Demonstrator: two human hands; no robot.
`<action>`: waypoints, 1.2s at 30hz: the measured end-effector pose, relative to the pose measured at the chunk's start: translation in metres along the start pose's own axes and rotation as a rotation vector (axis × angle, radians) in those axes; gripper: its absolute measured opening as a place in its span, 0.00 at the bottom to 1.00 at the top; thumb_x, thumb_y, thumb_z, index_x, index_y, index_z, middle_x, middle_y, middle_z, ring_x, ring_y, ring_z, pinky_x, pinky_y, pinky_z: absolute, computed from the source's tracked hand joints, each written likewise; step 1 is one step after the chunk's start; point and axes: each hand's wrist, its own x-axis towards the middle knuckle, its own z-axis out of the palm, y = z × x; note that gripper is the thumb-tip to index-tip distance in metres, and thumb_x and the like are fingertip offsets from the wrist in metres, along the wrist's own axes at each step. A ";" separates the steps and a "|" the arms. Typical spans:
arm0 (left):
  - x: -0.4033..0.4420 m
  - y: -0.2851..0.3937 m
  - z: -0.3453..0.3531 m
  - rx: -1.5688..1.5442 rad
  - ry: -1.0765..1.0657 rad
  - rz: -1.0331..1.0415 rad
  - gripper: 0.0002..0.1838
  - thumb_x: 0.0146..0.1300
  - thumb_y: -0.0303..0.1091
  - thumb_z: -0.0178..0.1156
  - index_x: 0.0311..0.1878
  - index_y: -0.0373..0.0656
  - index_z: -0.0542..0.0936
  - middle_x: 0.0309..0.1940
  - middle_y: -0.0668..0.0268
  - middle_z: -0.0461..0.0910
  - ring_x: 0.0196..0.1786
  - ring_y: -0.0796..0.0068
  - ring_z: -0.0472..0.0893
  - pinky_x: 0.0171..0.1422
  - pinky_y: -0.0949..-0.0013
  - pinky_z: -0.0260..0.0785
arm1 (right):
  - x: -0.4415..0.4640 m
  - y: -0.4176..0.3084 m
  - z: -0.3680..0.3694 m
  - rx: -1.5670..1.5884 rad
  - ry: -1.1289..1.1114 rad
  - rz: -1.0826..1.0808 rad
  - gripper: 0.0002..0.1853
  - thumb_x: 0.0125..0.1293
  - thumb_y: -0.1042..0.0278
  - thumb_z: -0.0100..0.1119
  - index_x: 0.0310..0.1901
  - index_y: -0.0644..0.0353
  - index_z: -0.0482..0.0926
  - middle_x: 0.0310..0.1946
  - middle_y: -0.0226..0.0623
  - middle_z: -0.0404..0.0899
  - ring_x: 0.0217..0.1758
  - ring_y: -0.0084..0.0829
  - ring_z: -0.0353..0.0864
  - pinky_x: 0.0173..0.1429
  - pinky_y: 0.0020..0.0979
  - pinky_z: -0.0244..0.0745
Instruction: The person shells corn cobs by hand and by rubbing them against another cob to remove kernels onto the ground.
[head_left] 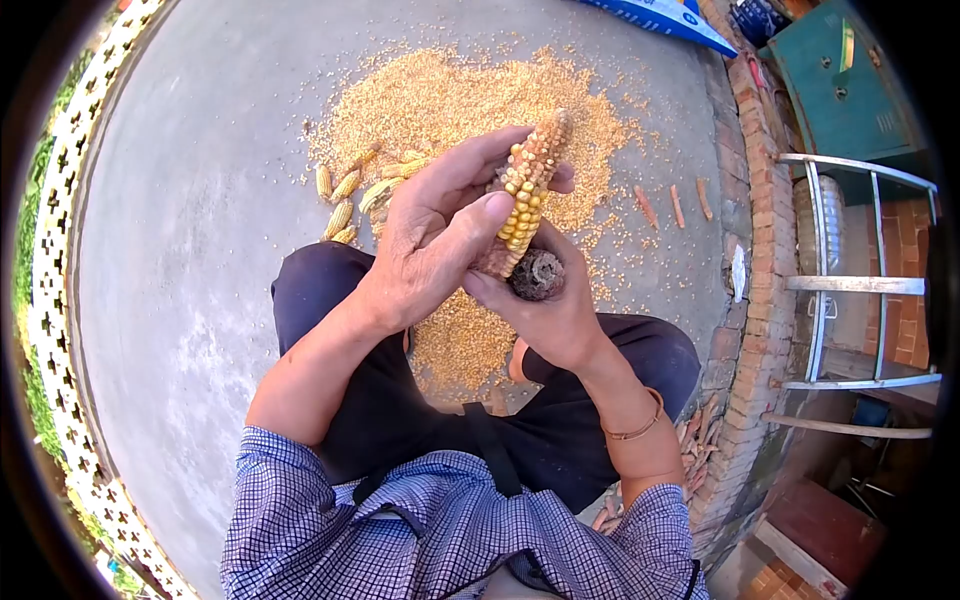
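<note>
A partly shelled corn cob [525, 205], with yellow kernels along its lower half and a barer tip, is tilted upward between my hands. My left hand [435, 225] is wrapped round it from the left, its thumb pressed on the kernels. In my right hand [555, 300], below, is a dark, round-ended cob [538, 274] whose end faces up, touching the base of the corn cob. Loose kernels [430, 105] lie in a wide heap beyond my hands, and more are spread between my legs. Several whole corn cobs [345, 187] rest at the heap's left edge.
Some bare reddish cobs [678, 206] lie right of the heap, and more [700, 440] are piled beside my right knee. A low brick edge [765, 250] runs along the right, with a metal ladder [855, 284] and a green cabinet [840, 90] beyond. A blue bag [665, 18] is at the top.
</note>
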 end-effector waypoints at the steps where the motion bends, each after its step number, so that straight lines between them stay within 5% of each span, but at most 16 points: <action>1: -0.001 0.001 0.003 -0.022 0.017 -0.008 0.28 0.73 0.39 0.48 0.70 0.34 0.62 0.57 0.43 0.75 0.61 0.51 0.77 0.67 0.54 0.70 | 0.000 0.003 0.000 -0.019 0.006 -0.020 0.20 0.60 0.76 0.68 0.52 0.64 0.73 0.43 0.32 0.79 0.47 0.19 0.78 0.53 0.26 0.75; 17: -0.002 0.003 0.010 0.015 0.107 -0.066 0.26 0.66 0.26 0.35 0.67 0.28 0.63 0.54 0.44 0.75 0.54 0.59 0.79 0.62 0.60 0.72 | 0.004 0.012 0.009 -0.115 0.084 -0.101 0.18 0.57 0.78 0.67 0.50 0.65 0.75 0.41 0.37 0.81 0.46 0.25 0.81 0.51 0.29 0.76; 26: -0.005 -0.012 0.006 0.247 -0.004 0.108 0.30 0.76 0.41 0.44 0.76 0.39 0.55 0.58 0.45 0.73 0.53 0.63 0.78 0.62 0.61 0.71 | 0.002 0.003 0.004 -0.038 0.050 -0.102 0.20 0.57 0.77 0.68 0.51 0.65 0.74 0.40 0.37 0.81 0.46 0.24 0.80 0.51 0.29 0.76; 29: -0.004 -0.008 0.008 0.245 0.011 0.082 0.29 0.72 0.25 0.38 0.76 0.36 0.53 0.55 0.55 0.76 0.52 0.69 0.78 0.63 0.64 0.70 | 0.002 0.000 0.001 -0.159 0.043 -0.157 0.20 0.57 0.76 0.68 0.50 0.65 0.73 0.40 0.37 0.81 0.46 0.23 0.80 0.49 0.29 0.76; 36: -0.002 -0.014 0.012 0.055 0.100 0.054 0.28 0.71 0.23 0.35 0.76 0.36 0.54 0.54 0.53 0.77 0.50 0.70 0.79 0.61 0.66 0.72 | -0.002 0.001 0.007 -0.124 0.098 -0.103 0.18 0.57 0.76 0.67 0.49 0.65 0.73 0.40 0.38 0.81 0.43 0.23 0.81 0.48 0.30 0.76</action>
